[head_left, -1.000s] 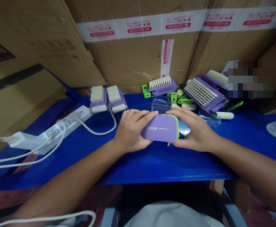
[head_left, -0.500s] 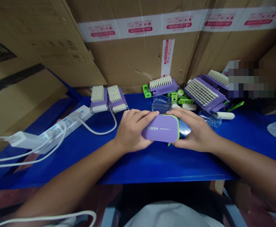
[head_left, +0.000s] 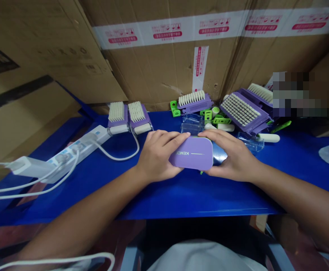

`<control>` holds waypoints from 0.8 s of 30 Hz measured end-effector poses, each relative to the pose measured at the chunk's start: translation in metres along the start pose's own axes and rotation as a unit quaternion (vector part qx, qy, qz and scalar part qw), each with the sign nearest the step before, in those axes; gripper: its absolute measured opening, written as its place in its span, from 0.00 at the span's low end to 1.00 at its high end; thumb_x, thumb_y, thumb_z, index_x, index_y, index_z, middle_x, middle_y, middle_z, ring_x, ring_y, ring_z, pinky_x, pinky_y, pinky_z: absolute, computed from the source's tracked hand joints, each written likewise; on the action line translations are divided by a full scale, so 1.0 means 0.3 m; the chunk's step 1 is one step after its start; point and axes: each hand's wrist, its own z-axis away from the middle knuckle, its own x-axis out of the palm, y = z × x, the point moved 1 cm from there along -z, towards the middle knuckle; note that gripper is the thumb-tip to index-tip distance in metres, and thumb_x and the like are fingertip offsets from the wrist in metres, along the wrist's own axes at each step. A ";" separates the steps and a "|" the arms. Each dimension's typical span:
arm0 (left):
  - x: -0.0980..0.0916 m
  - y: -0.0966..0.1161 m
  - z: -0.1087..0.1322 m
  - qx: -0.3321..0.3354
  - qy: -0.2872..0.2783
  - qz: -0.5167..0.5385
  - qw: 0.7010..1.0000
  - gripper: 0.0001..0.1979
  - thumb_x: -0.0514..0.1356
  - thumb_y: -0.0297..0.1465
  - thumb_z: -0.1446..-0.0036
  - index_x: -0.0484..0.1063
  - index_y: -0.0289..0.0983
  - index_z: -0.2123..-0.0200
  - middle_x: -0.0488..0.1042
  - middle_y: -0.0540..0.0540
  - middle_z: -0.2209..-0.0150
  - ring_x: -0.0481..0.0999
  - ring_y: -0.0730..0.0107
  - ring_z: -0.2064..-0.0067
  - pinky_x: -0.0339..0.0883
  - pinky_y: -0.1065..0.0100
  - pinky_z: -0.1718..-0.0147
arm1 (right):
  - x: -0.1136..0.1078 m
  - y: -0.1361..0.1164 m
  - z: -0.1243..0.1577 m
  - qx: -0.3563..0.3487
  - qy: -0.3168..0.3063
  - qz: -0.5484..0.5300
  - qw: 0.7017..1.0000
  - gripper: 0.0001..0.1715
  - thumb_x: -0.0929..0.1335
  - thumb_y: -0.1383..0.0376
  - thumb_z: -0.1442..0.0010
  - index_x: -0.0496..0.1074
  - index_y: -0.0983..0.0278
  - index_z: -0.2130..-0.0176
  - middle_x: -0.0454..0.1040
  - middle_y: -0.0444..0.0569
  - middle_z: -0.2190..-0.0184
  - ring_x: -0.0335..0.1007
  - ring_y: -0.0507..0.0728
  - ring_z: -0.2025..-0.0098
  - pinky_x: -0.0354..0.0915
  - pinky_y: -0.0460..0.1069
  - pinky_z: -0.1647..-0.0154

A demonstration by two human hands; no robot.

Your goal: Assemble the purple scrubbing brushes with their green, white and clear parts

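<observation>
A purple rounded case (head_left: 191, 153) is clasped from both sides by the left hand (head_left: 159, 155) and the right hand (head_left: 232, 155), near the middle of the blue bench (head_left: 198, 197). Whether it is resting on the bench cannot be told. The letters "KEM" can be read on its face, beside a thin pale line.

Clear plastic boxes (head_left: 191, 123) are placed just behind the case, and another (head_left: 250, 143) lies beyond the right hand. Lime-green plastic clips (head_left: 175, 109) are scattered nearby among purple brushes with cream bristles (head_left: 241, 113). Two more such brushes (head_left: 126, 117) are stood side by side further left, near a white power strip (head_left: 79, 150) with white cables trailing from it.

The bench is backed by large cardboard cartons (head_left: 164, 71), which are sealed with white tape (head_left: 167, 32) printed with red symbols and characters. The printing is seen upside down and cannot be read. A patch at the right of the view (head_left: 299, 94) is pixelated.
</observation>
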 end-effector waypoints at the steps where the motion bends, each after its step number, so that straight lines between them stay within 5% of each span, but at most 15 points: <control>1: 0.000 0.000 0.000 0.000 0.000 0.000 1.000 0.31 0.68 0.37 0.39 0.73 0.38 0.33 0.85 0.41 0.46 0.81 0.53 0.51 0.68 0.54 0.50 | 0.000 0.000 0.000 0.001 -0.001 0.000 1.000 0.43 0.79 0.61 0.42 0.68 0.60 0.32 0.81 0.60 0.40 0.82 0.70 0.40 0.79 0.63 0.38; 24: -0.005 0.003 -0.003 -0.013 0.000 0.007 1.000 0.31 0.68 0.38 0.39 0.74 0.39 0.34 0.86 0.40 0.45 0.82 0.52 0.51 0.69 0.53 0.49 | -0.018 0.003 -0.001 -0.005 -0.007 0.007 1.000 0.47 0.80 0.61 0.42 0.69 0.60 0.29 0.82 0.61 0.37 0.81 0.71 0.38 0.76 0.65 0.35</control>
